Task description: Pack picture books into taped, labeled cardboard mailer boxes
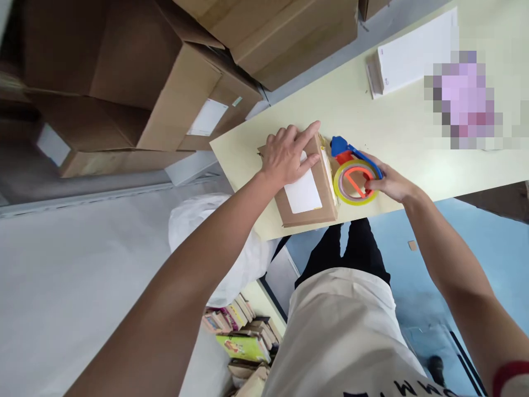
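Observation:
A small cardboard box [285, 212] with a white label on top rests near the left end of the pale table. My left hand [290, 154] lies on the box's top, fingers spread, partly over the label. My right hand [390, 179] is wrapped round a tape dispenser [359, 151], blue and red with a roll of yellow-edged tape. The dispenser is at the box's right side, its blue end by the far right corner; whether it touches the box I cannot tell. Part of my right fingers is hidden behind it.
Large cardboard boxes [165, 94] stand beyond the table at the left and back. A stack of white labels [417, 52] lies on the table [413, 127], near a blurred purple item [467, 99]. Below left are a white bag [243, 264] and books [243, 347].

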The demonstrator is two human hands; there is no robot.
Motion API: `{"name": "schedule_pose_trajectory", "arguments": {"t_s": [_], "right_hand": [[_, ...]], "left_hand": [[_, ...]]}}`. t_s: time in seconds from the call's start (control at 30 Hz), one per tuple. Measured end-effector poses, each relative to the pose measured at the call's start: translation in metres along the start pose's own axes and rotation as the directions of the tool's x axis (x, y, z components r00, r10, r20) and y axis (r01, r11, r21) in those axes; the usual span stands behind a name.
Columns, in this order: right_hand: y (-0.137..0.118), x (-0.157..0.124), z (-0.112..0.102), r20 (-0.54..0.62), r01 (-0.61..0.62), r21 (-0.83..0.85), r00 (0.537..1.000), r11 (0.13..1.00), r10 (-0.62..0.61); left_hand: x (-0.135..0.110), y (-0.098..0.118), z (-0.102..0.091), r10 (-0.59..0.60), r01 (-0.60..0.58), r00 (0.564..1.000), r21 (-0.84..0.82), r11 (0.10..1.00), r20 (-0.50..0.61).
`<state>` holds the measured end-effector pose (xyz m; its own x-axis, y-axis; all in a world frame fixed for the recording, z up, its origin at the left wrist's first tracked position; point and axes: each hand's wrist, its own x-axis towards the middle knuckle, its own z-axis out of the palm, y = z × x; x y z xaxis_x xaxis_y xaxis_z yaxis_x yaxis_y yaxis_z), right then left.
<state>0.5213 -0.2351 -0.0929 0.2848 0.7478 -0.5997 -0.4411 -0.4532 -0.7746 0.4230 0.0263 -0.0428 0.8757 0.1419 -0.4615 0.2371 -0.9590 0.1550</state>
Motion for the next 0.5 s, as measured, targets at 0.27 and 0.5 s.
{"name": "schedule_pose_trajectory", "arguments": {"t_s": [0.27,0.5], "right_hand": [[0.097,-0.112,0.046,0.049,-0.135,0.064,0.99,0.989,0.132],[0.086,-0.076,0.053,-0.108,-0.015,0.123,0.994,0.992,0.028]], "left_hand": [[-0.008,0.004,0.007,-0.09,0.089,0.994,-0.016,0.996,-0.07],[-0.038,-0.019,0.037,-0.374,0.354,0.905,-0.127,0.927,-0.201]]}}
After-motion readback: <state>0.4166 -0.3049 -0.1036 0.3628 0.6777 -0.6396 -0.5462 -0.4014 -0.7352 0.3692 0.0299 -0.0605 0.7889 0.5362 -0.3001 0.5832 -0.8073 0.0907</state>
